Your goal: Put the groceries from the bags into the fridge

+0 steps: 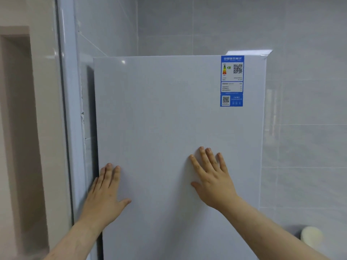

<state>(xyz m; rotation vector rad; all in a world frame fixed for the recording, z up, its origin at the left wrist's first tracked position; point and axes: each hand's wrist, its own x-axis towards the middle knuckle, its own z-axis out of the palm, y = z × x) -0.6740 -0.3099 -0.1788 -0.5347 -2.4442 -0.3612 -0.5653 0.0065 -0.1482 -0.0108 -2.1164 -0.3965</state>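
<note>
Hands L (105, 196), R (214, 181) prob. press fridge (159, 109).

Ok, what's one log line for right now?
left hand: flat on fridge door, by its left edge | right hand: flat on fridge door, fingers spread | blue label: top right of fridge door

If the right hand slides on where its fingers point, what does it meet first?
Likely only bare fridge door up to its top edge; the right hand passes left of the blue label.

Bare forearms (80, 233) lead to the bare left hand (105, 192) and right hand (212, 182), fingernails (109, 164) short
</note>
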